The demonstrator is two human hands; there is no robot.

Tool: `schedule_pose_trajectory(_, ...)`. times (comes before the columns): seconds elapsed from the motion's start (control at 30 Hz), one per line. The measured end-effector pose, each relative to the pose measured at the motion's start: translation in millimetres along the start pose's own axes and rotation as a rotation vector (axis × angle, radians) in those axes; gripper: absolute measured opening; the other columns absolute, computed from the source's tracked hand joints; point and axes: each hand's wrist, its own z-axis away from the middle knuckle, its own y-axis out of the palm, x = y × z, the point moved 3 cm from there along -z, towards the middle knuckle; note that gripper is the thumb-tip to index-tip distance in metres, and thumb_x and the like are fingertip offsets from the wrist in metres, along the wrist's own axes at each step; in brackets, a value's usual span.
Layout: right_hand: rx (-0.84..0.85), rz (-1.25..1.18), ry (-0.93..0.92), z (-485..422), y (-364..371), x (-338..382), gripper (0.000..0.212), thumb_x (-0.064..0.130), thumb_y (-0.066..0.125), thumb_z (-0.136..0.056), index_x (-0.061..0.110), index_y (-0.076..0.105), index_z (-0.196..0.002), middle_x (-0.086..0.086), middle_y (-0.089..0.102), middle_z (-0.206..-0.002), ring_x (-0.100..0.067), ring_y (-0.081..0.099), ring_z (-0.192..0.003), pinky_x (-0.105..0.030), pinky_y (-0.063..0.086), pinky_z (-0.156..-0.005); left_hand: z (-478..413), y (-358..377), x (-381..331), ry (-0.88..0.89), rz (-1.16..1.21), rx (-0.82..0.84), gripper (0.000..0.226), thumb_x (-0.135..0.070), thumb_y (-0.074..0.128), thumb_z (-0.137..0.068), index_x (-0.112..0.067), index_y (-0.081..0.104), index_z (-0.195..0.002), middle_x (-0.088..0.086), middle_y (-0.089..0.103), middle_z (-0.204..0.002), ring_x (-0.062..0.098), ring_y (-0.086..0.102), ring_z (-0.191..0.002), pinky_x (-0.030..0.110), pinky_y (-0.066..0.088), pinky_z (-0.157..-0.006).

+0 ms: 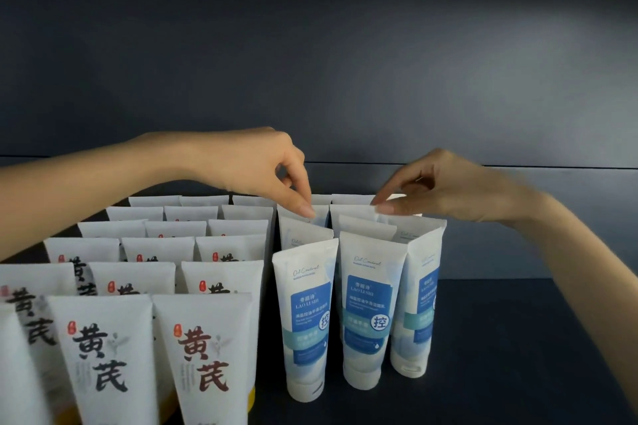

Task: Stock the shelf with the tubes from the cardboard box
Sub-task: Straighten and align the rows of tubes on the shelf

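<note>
White tubes with blue labels (307,317) stand cap-down in rows on the dark shelf (518,338), right of centre. My left hand (272,169) reaches over them and pinches the crimped top of a blue-label tube (303,228) in the second row. My right hand (445,190) pinches the top edge of another blue-label tube (414,228) at the right of the group. The cardboard box is out of view.
Several rows of white tubes with red and black characters (207,352) fill the left of the shelf, close beside the blue-label tubes. A dark back wall (345,62) rises behind. Bare shelf surface lies to the right.
</note>
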Motion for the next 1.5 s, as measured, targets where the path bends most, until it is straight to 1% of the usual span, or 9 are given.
schedule_pose_trajectory(0.07, 0.03, 0.065, 0.017, -3.9, 10.9, 0.5, 0.032, 0.06, 0.069, -0.066, 0.035, 0.075, -0.084, -0.023, 0.064, -0.085, -0.029, 0.047, -0.066, -0.039, 0.041, -0.063, -0.5, 4.7, -0.9, 0.0, -0.006, 0.055, 0.029, -0.056, 0.067, -0.062, -0.034, 0.076, -0.078, -0.007, 0.054, -0.067, 0.001, 0.047, -0.06, 0.016, 0.036, -0.056)
schedule_pose_trajectory(0.2, 0.06, 0.047, 0.032, -2.2, 12.4, 3.0, 0.013, 0.039, 0.072, -0.078, 0.027, 0.076, -0.078, -0.015, 0.047, -0.063, -0.017, 0.034, -0.058, -0.028, 0.029, -0.055, -0.8, 13.8, 2.0, -0.001, -0.017, 0.098, 0.027, -0.055, 0.067, -0.064, -0.033, 0.075, -0.076, 0.001, 0.057, -0.072, 0.005, 0.045, -0.06, 0.018, 0.036, -0.056)
schedule_pose_trajectory(0.33, 0.084, 0.084, 0.051, 1.3, 11.2, 4.4, 0.01, 0.035, 0.073, -0.079, 0.026, 0.076, -0.075, 0.005, 0.034, -0.051, -0.01, 0.029, -0.052, -0.017, 0.023, -0.047, -1.3, 16.0, 6.9, -0.005, -0.077, 0.075, 0.012, -0.041, 0.075, -0.072, -0.029, 0.074, -0.072, -0.004, 0.055, -0.067, 0.004, 0.045, -0.06, 0.017, 0.035, -0.055)
schedule_pose_trajectory(0.5, 0.081, 0.121, 0.054, 0.8, 11.4, 1.7, 0.012, 0.033, 0.072, -0.08, 0.023, 0.076, -0.075, 0.002, 0.042, -0.055, -0.006, 0.033, -0.053, -0.016, 0.026, -0.049, 0.1, 14.1, 11.4, -0.024, -0.186, 0.036, 0.013, -0.039, 0.074, -0.075, -0.027, 0.073, -0.073, -0.006, 0.054, -0.067, 0.0, 0.048, -0.064, 0.023, 0.035, -0.057)
schedule_pose_trajectory(0.63, 0.04, 0.152, 0.036, -1.9, 13.0, 0.5, 0.013, 0.034, 0.072, -0.08, 0.025, 0.075, -0.072, 0.002, 0.034, -0.051, -0.009, 0.029, -0.05, -0.015, 0.023, -0.047, 0.9, 14.7, 13.7, -0.051, -0.244, 0.0, 0.015, -0.044, 0.072, -0.076, -0.029, 0.072, -0.072, -0.008, 0.053, -0.069, -0.003, 0.047, -0.067, 0.023, 0.029, -0.056)
schedule_pose_trajectory(0.93, -0.008, 0.131, 0.025, -6.6, 15.7, -3.1, 0.011, 0.031, 0.073, -0.079, 0.025, 0.074, -0.07, 0.003, 0.038, -0.05, -0.008, 0.03, -0.049, -0.015, 0.025, -0.047, -2.9, 18.0, 18.3, -0.056, -0.178, -0.064, 0.013, -0.042, 0.072, -0.077, -0.033, 0.069, -0.068, -0.011, 0.053, -0.067, -0.001, 0.047, -0.064, 0.025, 0.03, -0.056)
schedule_pose_trajectory(1.1, 0.053, 0.079, 0.061, -5.9, 14.2, -7.0, 0.012, 0.039, 0.072, -0.077, 0.028, 0.075, -0.074, -0.018, 0.055, -0.064, -0.014, 0.04, -0.057, -0.024, 0.033, -0.056, -6.0, 20.7, 21.4, -0.038, -0.081, -0.072, 0.012, -0.039, 0.073, -0.076, -0.031, 0.071, -0.067, -0.009, 0.053, -0.066, 0.003, 0.046, -0.062, 0.033, 0.037, -0.06)
schedule_pose_trajectory(1.3, 0.033, 0.058, 0.065, -6.9, 14.5, -9.1, 0.009, 0.041, 0.073, -0.076, 0.032, 0.075, -0.076, -0.016, 0.068, -0.08, -0.012, 0.051, -0.064, -0.024, 0.04, -0.062, -6.4, 20.6, 22.2, -0.035, 0.03, -0.035, 0.015, -0.035, 0.074, -0.075, -0.02, 0.075, -0.071, -0.008, 0.052, -0.063, 0.004, 0.044, -0.056, 0.015, 0.033, -0.055)
schedule_pose_trajectory(1.5, 0.025, 0.08, 0.054, -8.2, 15.5, -9.1, 0.011, 0.042, 0.072, -0.077, 0.031, 0.075, -0.076, -0.026, 0.061, -0.08, -0.016, 0.043, -0.061, -0.029, 0.034, -0.061, -6.6, 21.8, 19.2, -0.04, 0.046, -0.035, 0.015, -0.036, 0.074, -0.075, -0.021, 0.074, -0.071, -0.005, 0.051, -0.063, 0.003, 0.043, -0.054, 0.013, 0.033, -0.053)
